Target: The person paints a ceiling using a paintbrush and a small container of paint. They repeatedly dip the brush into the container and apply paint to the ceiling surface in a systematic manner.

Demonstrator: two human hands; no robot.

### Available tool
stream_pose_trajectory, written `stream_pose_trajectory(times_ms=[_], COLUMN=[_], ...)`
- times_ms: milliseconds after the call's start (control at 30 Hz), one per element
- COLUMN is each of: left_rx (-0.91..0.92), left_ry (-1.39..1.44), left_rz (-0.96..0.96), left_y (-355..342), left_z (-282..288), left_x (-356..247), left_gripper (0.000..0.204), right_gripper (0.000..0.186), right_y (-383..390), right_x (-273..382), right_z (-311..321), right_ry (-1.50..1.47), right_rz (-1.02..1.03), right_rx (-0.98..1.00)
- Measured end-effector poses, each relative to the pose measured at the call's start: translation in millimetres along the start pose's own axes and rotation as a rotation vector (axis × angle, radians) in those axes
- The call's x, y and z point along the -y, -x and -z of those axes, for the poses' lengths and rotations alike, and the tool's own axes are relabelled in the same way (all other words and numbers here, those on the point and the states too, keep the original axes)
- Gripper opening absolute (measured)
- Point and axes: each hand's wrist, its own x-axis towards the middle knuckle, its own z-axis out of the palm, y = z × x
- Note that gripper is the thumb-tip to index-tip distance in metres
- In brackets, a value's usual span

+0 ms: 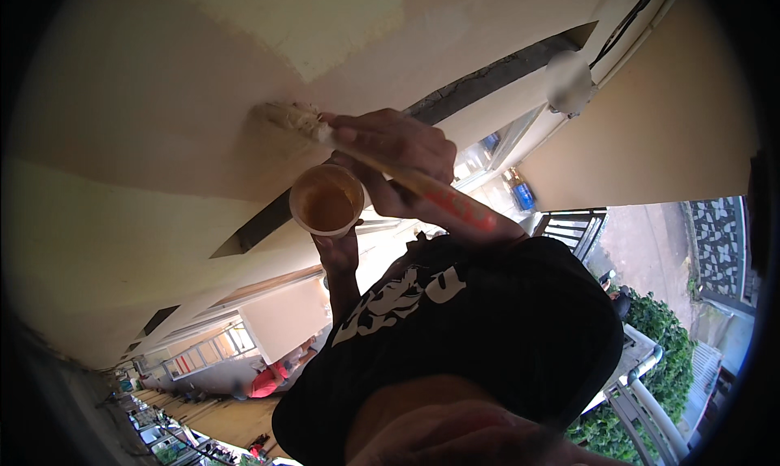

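Note:
My right hand (398, 145) is closed around a paintbrush (410, 177) with a long wooden handle marked in red. The brush's pale, paint-caked bristles rest against the beige painted surface (203, 117) overhead. Just below, my left hand (340, 251) grips a round, pale plastic cup (327, 199) from underneath. Tan-orange paint coats the cup's inside, and how deep it is I cannot tell. Around the bristles the surface looks darker beige, with lighter yellowish patches (301, 19) above and at the lower left.
A long dark slot (496, 76) cuts into the surface, near a round pale fixture (568, 82). Below left are a ladder (213, 359) and a person in a red top (268, 380). At right stand a dark railing (573, 229), green shrubs (662, 344) and a paved path (646, 247).

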Motion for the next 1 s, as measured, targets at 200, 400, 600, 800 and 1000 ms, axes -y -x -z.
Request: stream_pose_trajectory(times_ms=[200, 400, 600, 800, 1000], left_rx=[-0.011, -0.025, 0.012, -0.040, -0.050], left_ry=[-0.059, 0.155, 0.096, -0.084, 0.164], left_rz=[0.015, -0.008, -0.044, -0.027, -0.054], left_y=[7, 4, 4, 10, 3], left_z=[6, 4, 3, 5, 6], left_x=[-3, 12, 9, 3, 17], left_gripper=[0.081, 0.086, 0.073, 0.081, 0.085], right_gripper=[0.027, 0.033, 0.028, 0.023, 0.027], right_y=[-55, -8, -27, -78, -8], right_x=[-47, -13, 2, -50, -4], right_z=[108, 23, 23, 103, 19], right_ry=[0.753, 0.484, 0.067, 0.571, 0.411], right_rz=[0.227, 0.237, 0.049, 0.341, 0.316], right_rx=[-0.435, 0.034, 0.090, -0.512, 0.139])
